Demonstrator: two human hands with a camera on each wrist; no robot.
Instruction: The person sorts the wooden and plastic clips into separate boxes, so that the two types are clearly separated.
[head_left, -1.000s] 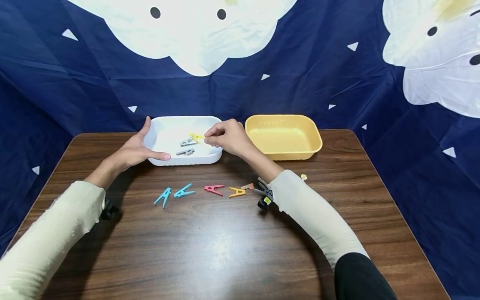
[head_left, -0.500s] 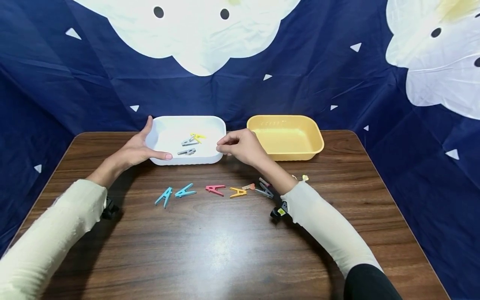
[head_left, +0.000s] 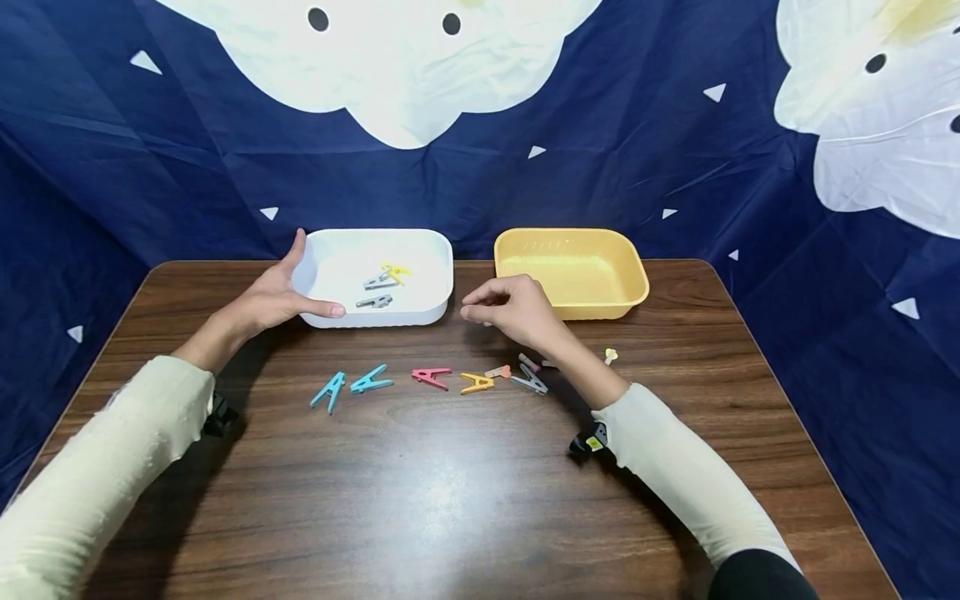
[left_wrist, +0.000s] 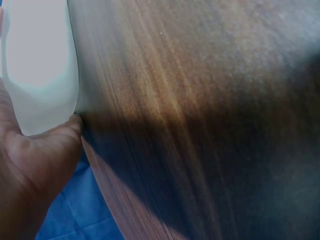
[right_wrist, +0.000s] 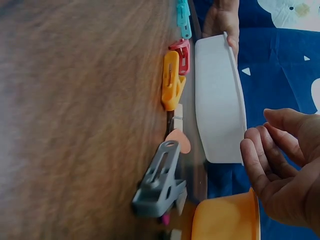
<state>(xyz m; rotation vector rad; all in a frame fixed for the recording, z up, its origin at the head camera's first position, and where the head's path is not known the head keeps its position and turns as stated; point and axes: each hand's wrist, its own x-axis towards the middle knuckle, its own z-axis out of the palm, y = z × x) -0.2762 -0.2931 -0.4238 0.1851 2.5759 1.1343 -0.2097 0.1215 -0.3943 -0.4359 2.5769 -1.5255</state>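
Note:
My left hand (head_left: 262, 298) holds the left end of a white tray (head_left: 375, 318), its thumb along the front wall. In the left wrist view the hand (left_wrist: 40, 155) cups the tray's end (left_wrist: 47, 107). Inside the tray lie grey clothespins (head_left: 373, 302) and a yellow clothespin (head_left: 396, 272). My right hand (head_left: 517, 312) hovers right of the tray, fingers loosely bent. Nothing shows between its fingers in the right wrist view, where the hand (right_wrist: 287, 170) overlaps the tray's end. Below it on the table lie a grey clothespin (head_left: 531, 382) and a wooden clip with an orange heart (head_left: 498, 372).
A yellow basin (head_left: 570, 312) stands right of the tray, close behind the right hand. Along the table (head_left: 337, 500) lie two blue clothespins (head_left: 369, 380), a red one (head_left: 431, 378) and an orange one (head_left: 477, 383). A yellow-topped clip (head_left: 611, 356) lies farther right. Blue fabric hangs behind.
My right hand has drawn back from over the white tray, moving right and toward the front. The yellow clothespin stays in the tray. My left hand keeps its place on the tray.

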